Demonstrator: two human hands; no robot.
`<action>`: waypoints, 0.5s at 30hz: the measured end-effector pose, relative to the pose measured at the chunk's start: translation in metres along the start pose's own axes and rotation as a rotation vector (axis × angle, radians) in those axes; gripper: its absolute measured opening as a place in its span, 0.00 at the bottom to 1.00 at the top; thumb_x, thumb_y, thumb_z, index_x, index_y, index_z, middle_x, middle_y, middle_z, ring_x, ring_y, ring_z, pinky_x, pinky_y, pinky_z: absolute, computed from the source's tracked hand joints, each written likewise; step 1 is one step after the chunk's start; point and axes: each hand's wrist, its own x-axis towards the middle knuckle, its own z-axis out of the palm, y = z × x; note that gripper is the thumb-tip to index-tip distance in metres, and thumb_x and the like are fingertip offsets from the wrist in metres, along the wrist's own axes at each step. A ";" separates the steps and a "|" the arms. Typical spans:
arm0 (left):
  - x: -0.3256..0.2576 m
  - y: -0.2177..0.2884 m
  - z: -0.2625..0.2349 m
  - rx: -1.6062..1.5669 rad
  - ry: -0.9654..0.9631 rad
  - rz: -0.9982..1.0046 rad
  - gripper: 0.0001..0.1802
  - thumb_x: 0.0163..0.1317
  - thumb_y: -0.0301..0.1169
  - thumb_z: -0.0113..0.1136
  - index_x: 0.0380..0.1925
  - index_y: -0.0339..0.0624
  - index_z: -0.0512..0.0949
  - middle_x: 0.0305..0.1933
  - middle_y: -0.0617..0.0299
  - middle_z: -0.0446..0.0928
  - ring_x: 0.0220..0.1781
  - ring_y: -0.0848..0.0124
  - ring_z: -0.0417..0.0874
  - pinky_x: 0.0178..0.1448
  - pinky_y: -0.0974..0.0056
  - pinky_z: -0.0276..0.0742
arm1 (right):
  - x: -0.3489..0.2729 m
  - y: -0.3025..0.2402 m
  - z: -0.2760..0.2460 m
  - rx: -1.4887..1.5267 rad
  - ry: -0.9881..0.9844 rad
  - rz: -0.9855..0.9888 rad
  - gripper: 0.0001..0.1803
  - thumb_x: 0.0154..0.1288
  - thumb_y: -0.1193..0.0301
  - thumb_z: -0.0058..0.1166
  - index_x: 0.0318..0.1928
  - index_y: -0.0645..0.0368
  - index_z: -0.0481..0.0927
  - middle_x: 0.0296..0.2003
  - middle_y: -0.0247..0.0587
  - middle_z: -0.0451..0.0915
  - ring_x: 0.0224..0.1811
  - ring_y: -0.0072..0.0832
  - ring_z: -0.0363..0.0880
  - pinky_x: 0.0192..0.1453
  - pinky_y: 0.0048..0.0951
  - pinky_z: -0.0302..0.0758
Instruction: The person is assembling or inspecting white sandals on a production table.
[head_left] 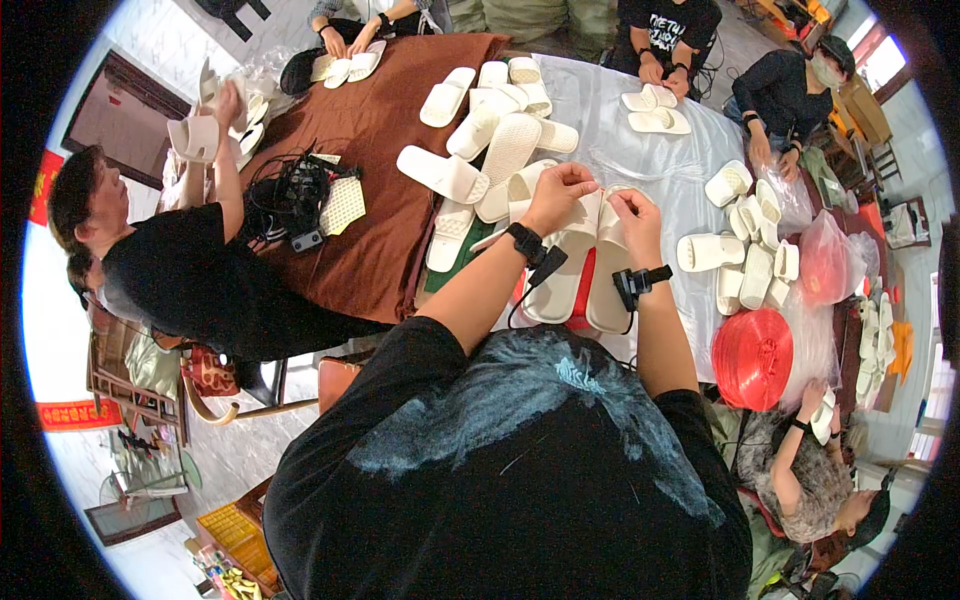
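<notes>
In front of me a pair of cream slide slippers [606,290] lies side by side with the toe straps away from me. A red strip [584,285] shows in the gap between them. Over the straps, my left hand [560,198] is closed in a pinch. Close on its right, my right hand [636,218] pinches too, the fingertips of both nearly meeting. Whatever thin thing they hold is too small to make out. Both wrists wear black bands with small devices. Just beyond my left hand lies a heap of loose cream slippers [512,150].
A big red roll of plastic twine [752,360] sits at the right, near more slippers [757,262] and clear bags [826,262]. Black cables and devices [290,195] lie on the brown cloth [375,130] at left. Several people handle slippers around the table.
</notes>
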 end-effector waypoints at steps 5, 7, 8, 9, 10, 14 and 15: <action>0.001 -0.001 0.000 0.042 -0.067 -0.006 0.07 0.56 0.18 0.66 0.31 0.37 0.77 0.31 0.65 0.80 0.34 0.79 0.79 0.42 0.73 0.76 | -0.001 0.000 0.001 -0.007 -0.008 0.019 0.06 0.64 0.73 0.58 0.34 0.64 0.82 0.25 0.24 0.73 0.27 0.13 0.67 0.32 0.19 0.64; 0.000 0.003 0.001 0.151 -0.066 -0.007 0.08 0.55 0.18 0.67 0.32 0.37 0.78 0.31 0.65 0.80 0.34 0.78 0.79 0.43 0.72 0.77 | 0.000 0.001 0.002 0.010 -0.005 0.000 0.06 0.64 0.73 0.58 0.34 0.64 0.82 0.24 0.24 0.73 0.26 0.13 0.66 0.31 0.18 0.64; 0.000 0.002 0.001 0.150 -0.067 -0.007 0.08 0.55 0.18 0.67 0.32 0.37 0.78 0.31 0.65 0.80 0.34 0.78 0.79 0.43 0.72 0.77 | -0.001 0.001 0.002 0.009 -0.003 0.000 0.06 0.64 0.73 0.58 0.34 0.64 0.82 0.24 0.24 0.73 0.26 0.13 0.66 0.31 0.18 0.64; 0.001 0.001 0.002 0.120 -0.054 -0.005 0.07 0.55 0.19 0.67 0.32 0.36 0.78 0.31 0.65 0.80 0.34 0.78 0.79 0.43 0.72 0.77 | -0.001 -0.001 0.002 0.023 -0.009 0.018 0.06 0.64 0.73 0.58 0.34 0.64 0.82 0.25 0.24 0.73 0.26 0.13 0.67 0.32 0.18 0.64; 0.002 0.000 0.001 0.090 -0.040 -0.003 0.06 0.55 0.19 0.67 0.33 0.36 0.79 0.32 0.65 0.81 0.35 0.78 0.79 0.43 0.72 0.77 | -0.001 -0.002 0.003 0.036 -0.014 0.036 0.06 0.64 0.73 0.58 0.34 0.64 0.82 0.25 0.24 0.74 0.27 0.13 0.68 0.32 0.18 0.65; 0.000 -0.002 0.001 0.123 -0.023 -0.002 0.06 0.57 0.21 0.66 0.34 0.35 0.80 0.33 0.64 0.82 0.35 0.77 0.79 0.44 0.71 0.76 | -0.001 -0.004 0.002 0.031 0.013 0.021 0.06 0.64 0.73 0.58 0.34 0.64 0.82 0.26 0.25 0.76 0.28 0.13 0.70 0.33 0.17 0.66; 0.002 -0.004 0.000 0.103 -0.031 0.000 0.06 0.57 0.21 0.66 0.35 0.35 0.81 0.34 0.64 0.82 0.35 0.77 0.79 0.44 0.71 0.77 | -0.002 -0.004 0.002 0.047 0.016 0.039 0.06 0.65 0.74 0.57 0.35 0.65 0.82 0.28 0.25 0.77 0.30 0.12 0.71 0.35 0.17 0.67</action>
